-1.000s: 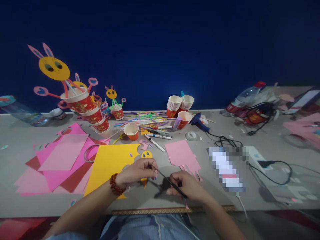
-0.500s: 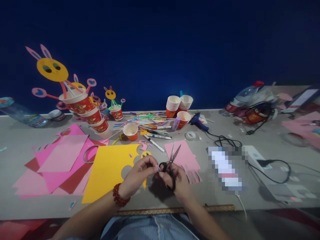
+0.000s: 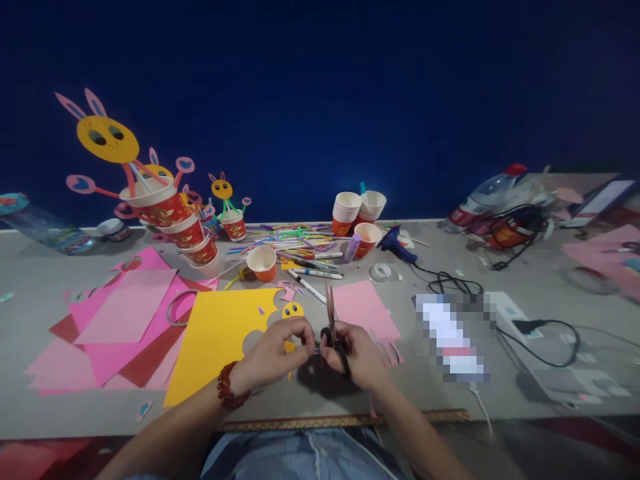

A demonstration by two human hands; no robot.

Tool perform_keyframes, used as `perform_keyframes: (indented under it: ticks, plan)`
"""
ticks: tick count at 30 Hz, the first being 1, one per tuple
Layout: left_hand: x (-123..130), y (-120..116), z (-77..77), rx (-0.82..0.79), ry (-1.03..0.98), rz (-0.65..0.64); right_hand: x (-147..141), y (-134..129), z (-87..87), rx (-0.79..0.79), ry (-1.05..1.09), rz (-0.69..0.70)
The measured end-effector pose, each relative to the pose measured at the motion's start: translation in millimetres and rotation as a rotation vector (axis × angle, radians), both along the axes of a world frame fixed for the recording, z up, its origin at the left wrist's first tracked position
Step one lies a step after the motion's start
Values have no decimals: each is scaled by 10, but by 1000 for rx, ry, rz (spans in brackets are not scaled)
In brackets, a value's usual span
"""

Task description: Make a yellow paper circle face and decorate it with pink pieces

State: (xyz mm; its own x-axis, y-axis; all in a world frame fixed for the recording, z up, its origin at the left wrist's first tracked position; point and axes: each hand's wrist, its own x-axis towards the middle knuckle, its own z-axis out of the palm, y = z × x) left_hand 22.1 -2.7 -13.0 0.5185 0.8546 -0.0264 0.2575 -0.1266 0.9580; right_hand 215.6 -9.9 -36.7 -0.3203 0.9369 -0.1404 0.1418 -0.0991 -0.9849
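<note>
My right hand [image 3: 357, 353] is wrapped round a pair of scissors [image 3: 331, 313] with black handles, the blades pointing away from me and nearly together. Between thumb and finger, my left hand [image 3: 280, 347] pinches a small paper piece [image 3: 317, 351], pinkish with some blue, which also reaches the fingertips of my right hand. Beneath my left hand lies a yellow paper sheet [image 3: 220, 333] with rounded cut-outs. A small yellow face cut-out [image 3: 293, 310] with two eyes shows just beyond that hand. Past my right hand is a pink sheet [image 3: 367, 307] with slits cut in it.
Pink and red sheets [image 3: 125, 307] are piled at left. Rabbit figures stand in paper cups [image 3: 155, 200]. Markers [image 3: 315, 273] and coloured sticks lie at the back, near a blue glue gun [image 3: 397, 245] with a trailing cord. A blurred-out phone-like object [image 3: 453, 340] lies right.
The scissors have swung to point more straight ahead and their blades have closed. A thin pink scrap now shows below my right wrist. My left hand has shifted slightly left.
</note>
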Motion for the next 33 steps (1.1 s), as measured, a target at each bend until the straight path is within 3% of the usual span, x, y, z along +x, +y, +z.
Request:
perform_keyframes:
  ticks: [4,9,16,33]
  plan:
    - [10,-7,-28,6,46,-54,-14,28,7,12,14,-13]
    - [44,-24,-125,-86,-141,62,-33,-67,-34,26,136,-140]
    - [104,-3,-125,-105,-382,166,-26,-363,-282,-159,116,88]
    - [169,-9,-136,-159,-440,196,-56,-362,-330,-199,146,65]
